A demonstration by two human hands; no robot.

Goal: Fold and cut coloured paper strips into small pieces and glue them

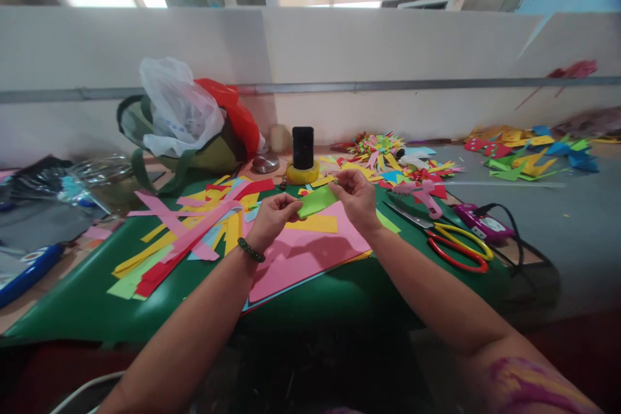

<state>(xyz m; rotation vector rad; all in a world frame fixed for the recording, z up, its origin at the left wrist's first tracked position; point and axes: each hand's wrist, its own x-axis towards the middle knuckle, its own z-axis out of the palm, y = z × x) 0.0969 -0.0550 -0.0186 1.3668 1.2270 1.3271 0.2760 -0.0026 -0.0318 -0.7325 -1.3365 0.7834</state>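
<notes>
A small green paper piece (317, 202) is stretched between my two hands, above the paper stack. My left hand (275, 217), with a dark beaded bracelet at the wrist, pinches its left end. At the other end, the thumb and fingers of my right hand (356, 197) are closed on it. Beneath them lies a stack of coloured sheets with a pink sheet (291, 265) on top. A yellow paper strip (313, 224) rests on that pink sheet. Left of my left hand, long paper strips (189, 226) in pink, red, yellow and green lie in a loose pile.
Scissors (456, 246) with red and yellow handles lie to the right, near a pink glue gun (422, 195) and a purple device (482, 223). Behind, a phone (303, 147) stands on a yellow tape roll (301, 173). A bag (194, 158) sits back left.
</notes>
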